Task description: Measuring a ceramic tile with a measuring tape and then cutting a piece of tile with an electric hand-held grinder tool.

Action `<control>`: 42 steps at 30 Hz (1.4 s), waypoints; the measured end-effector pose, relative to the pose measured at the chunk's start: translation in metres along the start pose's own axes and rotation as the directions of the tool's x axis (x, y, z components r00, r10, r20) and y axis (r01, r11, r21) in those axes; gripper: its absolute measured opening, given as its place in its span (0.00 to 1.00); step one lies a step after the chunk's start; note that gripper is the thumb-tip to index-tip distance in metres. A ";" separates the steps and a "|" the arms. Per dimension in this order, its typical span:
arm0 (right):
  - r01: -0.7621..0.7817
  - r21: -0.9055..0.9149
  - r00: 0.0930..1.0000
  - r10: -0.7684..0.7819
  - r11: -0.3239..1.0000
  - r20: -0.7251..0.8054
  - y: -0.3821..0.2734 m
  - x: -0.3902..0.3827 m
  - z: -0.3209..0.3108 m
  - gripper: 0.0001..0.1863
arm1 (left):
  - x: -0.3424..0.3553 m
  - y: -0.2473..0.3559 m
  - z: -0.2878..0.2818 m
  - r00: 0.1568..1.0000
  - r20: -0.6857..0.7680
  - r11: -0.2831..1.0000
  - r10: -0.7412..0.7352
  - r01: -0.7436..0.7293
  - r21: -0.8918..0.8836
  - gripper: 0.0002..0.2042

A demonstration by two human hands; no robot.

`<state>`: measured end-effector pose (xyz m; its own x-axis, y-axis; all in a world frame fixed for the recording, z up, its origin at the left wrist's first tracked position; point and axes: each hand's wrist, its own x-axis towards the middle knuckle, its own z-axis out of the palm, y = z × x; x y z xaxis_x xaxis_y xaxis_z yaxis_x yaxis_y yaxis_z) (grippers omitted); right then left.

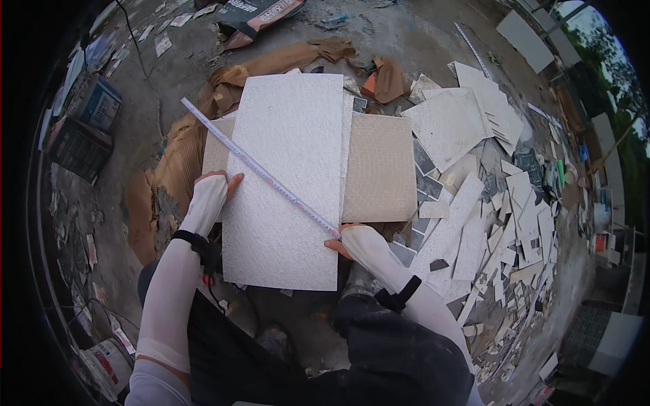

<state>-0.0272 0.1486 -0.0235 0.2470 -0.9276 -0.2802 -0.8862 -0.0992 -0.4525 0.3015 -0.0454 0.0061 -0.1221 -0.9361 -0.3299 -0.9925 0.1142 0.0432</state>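
A long white textured tile point(288, 135) lies in front of me on top of other tiles. A strip of measuring tape point(264, 172) crosses it slantwise, from beyond its upper left edge down to its right edge. My left hand point(220, 184) is closed on the tile's left edge, thumb on the top face and fingers mostly hidden. On the opposite edge, lower down, my right hand point(347, 242) grips the tile beside the tape's lower end, its thumb on top. Both hands wear white sleeves. Beneath the white tile, a beige patterned tile point(380, 169) sticks out on both sides.
Broken white tile pieces point(497, 250) cover the ground at right, with larger slabs point(450, 128) above them. Torn brown cardboard point(179, 152) lies at left. Dark boxes point(80, 147) stand far left, and a bag point(254, 17) lies at the top. My knees flank the work.
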 end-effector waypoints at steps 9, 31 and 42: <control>-0.252 0.443 0.968 0.220 0.860 0.123 0.029 -0.021 0.018 0.19 | -0.062 -0.046 0.010 0.997 0.042 0.993 -0.059 0.064 -0.104 0.29; -0.181 0.797 0.980 0.174 0.576 0.096 0.038 -0.027 0.045 0.16 | -0.092 -0.058 0.088 0.938 0.322 0.373 -0.131 0.347 -0.861 0.25; -0.270 -0.008 0.952 0.266 0.963 -0.149 0.023 -0.137 -0.053 0.18 | -0.007 -0.017 -0.074 0.998 0.063 -0.077 0.001 0.063 -0.995 0.26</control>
<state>-0.1023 0.2544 0.0487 -0.0590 -0.9635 -0.2612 -0.9233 0.1521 -0.3528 0.3199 -0.0650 0.0774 -0.1230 -0.9132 -0.3884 0.0714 -0.3985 0.9144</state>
